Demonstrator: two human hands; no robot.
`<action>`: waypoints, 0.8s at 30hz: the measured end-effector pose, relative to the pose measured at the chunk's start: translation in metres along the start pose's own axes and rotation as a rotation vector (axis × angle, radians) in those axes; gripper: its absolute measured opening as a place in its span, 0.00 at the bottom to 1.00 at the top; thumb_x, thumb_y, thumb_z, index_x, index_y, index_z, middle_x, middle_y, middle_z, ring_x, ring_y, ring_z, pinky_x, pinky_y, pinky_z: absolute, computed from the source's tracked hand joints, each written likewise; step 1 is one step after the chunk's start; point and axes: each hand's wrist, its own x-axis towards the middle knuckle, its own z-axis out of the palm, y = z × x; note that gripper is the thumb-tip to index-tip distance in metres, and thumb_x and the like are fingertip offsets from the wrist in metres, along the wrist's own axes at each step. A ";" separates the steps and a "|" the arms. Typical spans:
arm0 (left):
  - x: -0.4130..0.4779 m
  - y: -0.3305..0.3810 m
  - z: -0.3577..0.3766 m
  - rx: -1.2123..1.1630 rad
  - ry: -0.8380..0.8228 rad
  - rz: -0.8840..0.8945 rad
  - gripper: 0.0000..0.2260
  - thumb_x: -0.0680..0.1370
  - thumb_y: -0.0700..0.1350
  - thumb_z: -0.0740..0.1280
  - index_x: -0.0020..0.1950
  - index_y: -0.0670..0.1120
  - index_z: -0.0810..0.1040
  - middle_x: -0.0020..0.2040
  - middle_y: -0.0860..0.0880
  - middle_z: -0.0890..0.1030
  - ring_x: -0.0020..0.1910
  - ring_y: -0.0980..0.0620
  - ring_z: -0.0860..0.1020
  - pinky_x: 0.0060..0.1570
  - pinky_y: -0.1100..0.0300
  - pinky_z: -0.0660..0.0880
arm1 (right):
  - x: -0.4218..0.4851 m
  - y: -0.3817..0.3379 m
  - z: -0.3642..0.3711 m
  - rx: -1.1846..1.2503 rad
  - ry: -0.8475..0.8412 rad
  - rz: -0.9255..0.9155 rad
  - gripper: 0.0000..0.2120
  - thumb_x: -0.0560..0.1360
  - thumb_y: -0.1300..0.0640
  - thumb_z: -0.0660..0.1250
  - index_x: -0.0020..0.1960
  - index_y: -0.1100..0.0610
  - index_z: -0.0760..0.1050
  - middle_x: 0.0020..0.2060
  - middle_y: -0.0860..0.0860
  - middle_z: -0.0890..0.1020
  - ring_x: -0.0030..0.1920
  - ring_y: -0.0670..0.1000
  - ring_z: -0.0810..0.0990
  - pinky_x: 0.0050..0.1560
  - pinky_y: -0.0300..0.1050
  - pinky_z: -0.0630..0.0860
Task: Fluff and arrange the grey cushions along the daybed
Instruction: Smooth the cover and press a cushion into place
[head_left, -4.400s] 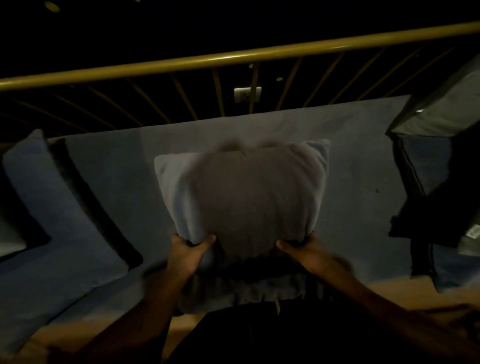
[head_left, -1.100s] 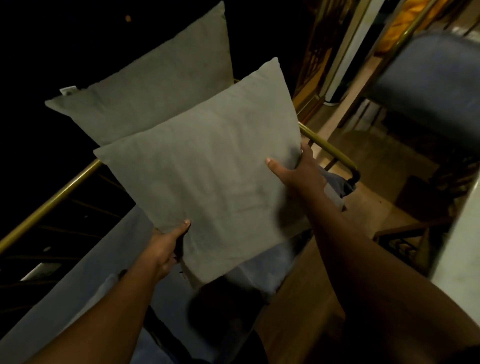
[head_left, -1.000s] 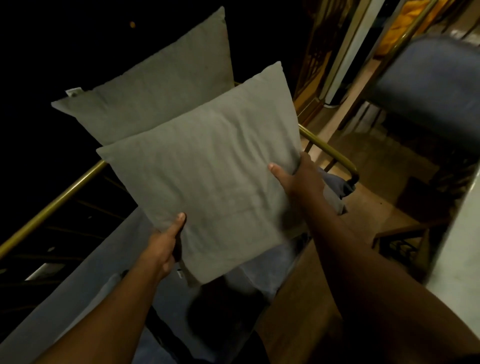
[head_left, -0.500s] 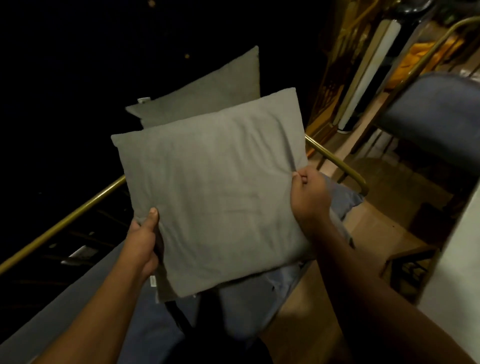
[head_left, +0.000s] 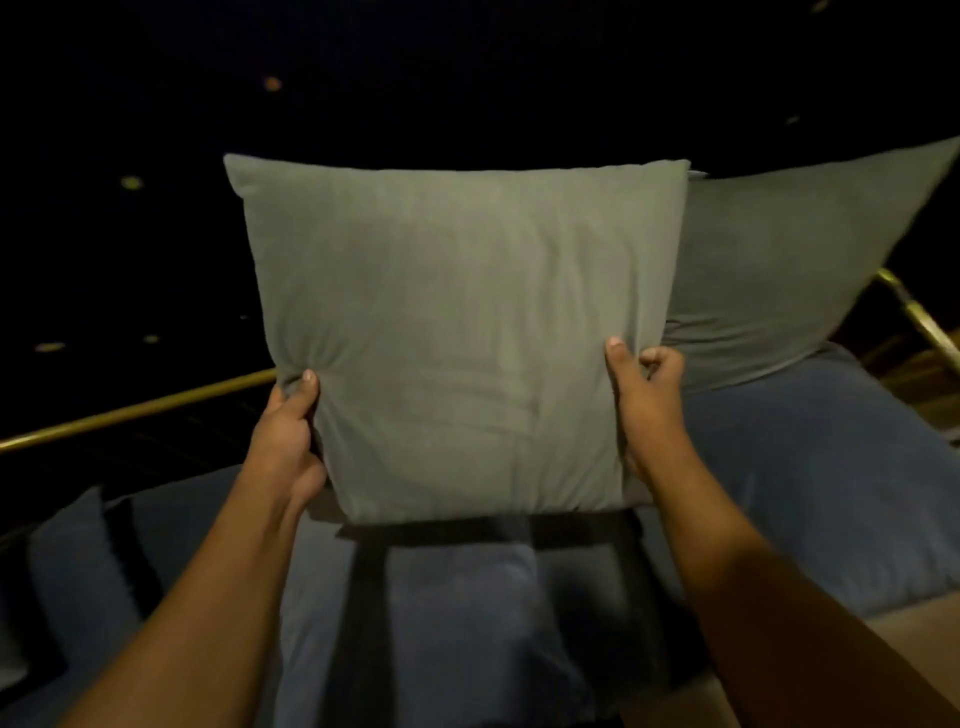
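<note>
I hold a square grey cushion (head_left: 457, 332) upright in front of me, above the daybed's blue mattress (head_left: 810, 478). My left hand (head_left: 288, 431) pinches its lower left edge and my right hand (head_left: 644, 395) grips its lower right edge. A second grey cushion (head_left: 779, 260) leans at the back right, partly hidden behind the held one. The held cushion's bottom edge hangs just over a blue pillow with dark bands (head_left: 457, 613).
A brass rail (head_left: 135, 410) runs along the back left and a brass end post (head_left: 919, 322) stands at the right. Another blue pillow with a dark stripe (head_left: 83, 571) lies at the left. Wooden floor (head_left: 914, 618) shows at the lower right. The background is dark.
The grey cushion has swung from tilted to square and upright. It now sits left of the second cushion instead of in front of it. My view has turned to face the daybed.
</note>
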 end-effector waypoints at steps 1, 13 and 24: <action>0.007 0.006 -0.018 0.017 0.014 0.023 0.11 0.78 0.45 0.62 0.61 0.52 0.73 0.56 0.49 0.80 0.55 0.49 0.79 0.52 0.50 0.77 | 0.001 0.003 0.020 0.028 -0.028 0.025 0.23 0.68 0.43 0.72 0.56 0.48 0.65 0.57 0.55 0.75 0.54 0.52 0.76 0.58 0.50 0.74; 0.113 0.006 -0.158 0.645 -0.032 0.016 0.29 0.72 0.51 0.70 0.70 0.51 0.62 0.70 0.47 0.69 0.66 0.49 0.71 0.68 0.45 0.68 | 0.011 0.063 0.190 -0.294 -0.219 -0.078 0.50 0.59 0.38 0.76 0.74 0.47 0.56 0.71 0.48 0.67 0.69 0.50 0.68 0.68 0.55 0.69; 0.167 -0.094 -0.190 0.873 -0.009 -0.310 0.24 0.74 0.37 0.67 0.68 0.38 0.68 0.65 0.43 0.73 0.65 0.41 0.72 0.62 0.47 0.72 | 0.018 0.156 0.205 -0.559 -0.294 0.021 0.32 0.61 0.46 0.74 0.61 0.57 0.73 0.59 0.60 0.79 0.62 0.59 0.76 0.59 0.53 0.73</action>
